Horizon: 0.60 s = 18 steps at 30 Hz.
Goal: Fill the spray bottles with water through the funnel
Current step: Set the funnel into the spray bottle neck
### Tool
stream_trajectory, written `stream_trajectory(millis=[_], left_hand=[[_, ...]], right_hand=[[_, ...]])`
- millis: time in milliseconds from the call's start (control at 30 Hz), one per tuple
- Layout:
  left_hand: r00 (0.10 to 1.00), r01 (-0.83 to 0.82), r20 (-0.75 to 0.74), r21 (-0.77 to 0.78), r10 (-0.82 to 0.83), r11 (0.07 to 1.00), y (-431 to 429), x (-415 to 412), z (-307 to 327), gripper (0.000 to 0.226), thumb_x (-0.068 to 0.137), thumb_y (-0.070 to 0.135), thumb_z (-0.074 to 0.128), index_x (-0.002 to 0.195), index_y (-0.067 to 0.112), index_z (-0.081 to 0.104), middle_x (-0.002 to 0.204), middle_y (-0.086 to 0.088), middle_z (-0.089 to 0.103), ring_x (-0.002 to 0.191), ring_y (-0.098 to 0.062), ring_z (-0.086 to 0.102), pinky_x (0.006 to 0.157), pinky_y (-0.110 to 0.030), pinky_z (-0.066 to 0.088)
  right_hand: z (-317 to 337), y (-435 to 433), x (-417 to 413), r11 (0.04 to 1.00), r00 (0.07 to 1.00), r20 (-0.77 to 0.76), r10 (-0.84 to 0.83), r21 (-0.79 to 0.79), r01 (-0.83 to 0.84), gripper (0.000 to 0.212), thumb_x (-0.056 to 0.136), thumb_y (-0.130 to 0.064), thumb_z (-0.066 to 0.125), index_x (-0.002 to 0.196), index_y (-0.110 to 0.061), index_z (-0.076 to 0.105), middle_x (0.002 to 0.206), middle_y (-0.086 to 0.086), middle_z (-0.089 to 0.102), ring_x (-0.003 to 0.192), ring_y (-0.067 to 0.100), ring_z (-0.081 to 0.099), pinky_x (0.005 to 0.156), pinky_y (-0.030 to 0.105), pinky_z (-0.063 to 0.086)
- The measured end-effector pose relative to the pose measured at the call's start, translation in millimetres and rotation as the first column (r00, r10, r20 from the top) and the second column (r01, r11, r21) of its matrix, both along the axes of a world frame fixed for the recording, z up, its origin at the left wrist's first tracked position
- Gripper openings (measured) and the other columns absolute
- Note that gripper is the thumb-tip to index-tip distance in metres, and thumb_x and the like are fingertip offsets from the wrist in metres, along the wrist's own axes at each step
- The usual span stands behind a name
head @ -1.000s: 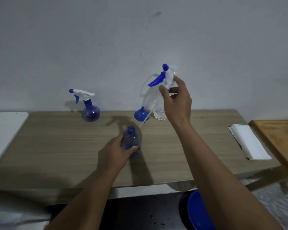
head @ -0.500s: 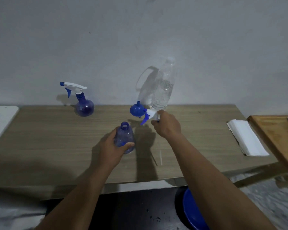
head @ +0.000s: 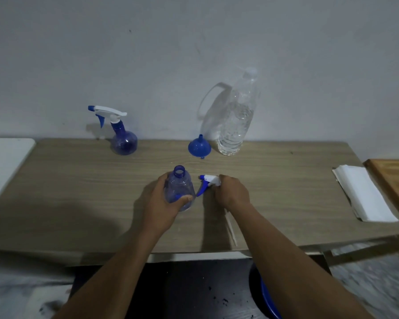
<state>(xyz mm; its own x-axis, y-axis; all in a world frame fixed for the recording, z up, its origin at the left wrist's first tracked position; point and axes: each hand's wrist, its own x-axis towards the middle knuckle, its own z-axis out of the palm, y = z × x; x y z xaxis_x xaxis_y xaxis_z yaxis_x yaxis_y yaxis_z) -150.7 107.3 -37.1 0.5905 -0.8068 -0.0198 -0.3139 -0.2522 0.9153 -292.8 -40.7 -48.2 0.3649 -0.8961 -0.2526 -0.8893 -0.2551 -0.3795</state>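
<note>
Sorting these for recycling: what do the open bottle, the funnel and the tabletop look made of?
Open bottle: thin translucent blue plastic; the hand shows through it. Funnel: opaque blue plastic, smooth, probably rigid. Tabletop: matte wood-grain surface, perhaps laminate rather than solid wood.

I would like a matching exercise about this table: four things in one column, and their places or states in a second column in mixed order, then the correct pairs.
Things:
1. open spray bottle
2. trigger head
3. funnel
4. clear water bottle

Places or states:
A. standing upright near the wall, right of the funnel
B. resting wide end down on the table
C. gripped by the left hand, neck uncovered
D. under the right hand, low at the table

Pairs: 1-C, 2-D, 3-B, 4-A
</note>
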Motion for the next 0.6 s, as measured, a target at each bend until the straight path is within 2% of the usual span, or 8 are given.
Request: stream_trajectory(millis=[167, 267, 400, 500, 600], left_hand=[[1.0, -0.009, -0.019, 0.012, 0.009, 1.0, -1.9, -2.1, 0.4, 0.068, 0.076, 0.022, 0.085, 0.135, 0.025, 0.051, 0.122, 0.013, 0.059, 0.096, 0.008, 0.055, 0.066, 0.001, 0.043], [1.0, -0.005, -0.016, 0.006, 0.005, 1.0, -2.6, -2.4, 1.2, 0.067, 0.076, 0.023, 0.084, 0.134, 0.027, 0.051, 0.122, 0.014, 0.059, 0.097, 0.009, 0.055, 0.068, -0.002, 0.043], [0.999, -0.004, -0.032, 0.002, 0.004, 1.0, -1.6, -4.0, 2.0, 0.068, 0.078, 0.017, 0.083, 0.137, 0.02, 0.051, 0.124, 0.009, 0.06, 0.099, 0.01, 0.054, 0.072, 0.005, 0.04], [0.999, 0.0, -0.042, -0.01, 0.0, 1.0, -0.8, -6.7, 4.1, 0.064, 0.079, 0.013, 0.082, 0.135, 0.018, 0.052, 0.118, 0.012, 0.057, 0.092, 0.019, 0.053, 0.07, 0.008, 0.037], [0.997, 0.009, -0.072, -0.042, -0.012, 0.999, -1.3, -6.8, 2.8, 0.067, 0.077, 0.011, 0.083, 0.135, 0.019, 0.05, 0.122, 0.009, 0.059, 0.098, 0.027, 0.051, 0.075, 0.005, 0.041]], right_hand=[[-2.9, -1.6, -1.2, 0.999, 0.999, -0.002, 0.037, -0.026, -0.037, 0.032, 0.096, -0.033, 0.057, 0.124, -0.016, 0.06, 0.122, 0.01, 0.067, 0.109, 0.031, 0.064, 0.083, 0.038, 0.049], [-4.2, -2.8, -1.1, 0.999, 0.999, 0.002, 0.039, -0.027, -0.039, 0.034, 0.097, -0.037, 0.058, 0.125, -0.017, 0.059, 0.121, 0.009, 0.067, 0.107, 0.028, 0.064, 0.083, 0.038, 0.051], [-4.7, -1.4, -0.6, 0.999, 0.999, -0.006, 0.045, -0.03, -0.046, 0.039, 0.097, -0.041, 0.059, 0.128, -0.018, 0.058, 0.121, 0.007, 0.067, 0.107, 0.026, 0.064, 0.081, 0.037, 0.05], [-2.8, -1.8, -1.5, 0.998, 0.998, -0.008, 0.055, -0.032, -0.055, 0.04, 0.097, -0.04, 0.06, 0.13, -0.017, 0.057, 0.123, 0.008, 0.067, 0.109, 0.027, 0.064, 0.078, 0.034, 0.046], [-0.1, -2.7, -2.2, 0.997, 0.998, -0.006, 0.061, -0.046, -0.061, 0.035, 0.097, -0.039, 0.06, 0.124, -0.017, 0.059, 0.12, 0.008, 0.068, 0.106, 0.028, 0.064, 0.078, 0.036, 0.049]])
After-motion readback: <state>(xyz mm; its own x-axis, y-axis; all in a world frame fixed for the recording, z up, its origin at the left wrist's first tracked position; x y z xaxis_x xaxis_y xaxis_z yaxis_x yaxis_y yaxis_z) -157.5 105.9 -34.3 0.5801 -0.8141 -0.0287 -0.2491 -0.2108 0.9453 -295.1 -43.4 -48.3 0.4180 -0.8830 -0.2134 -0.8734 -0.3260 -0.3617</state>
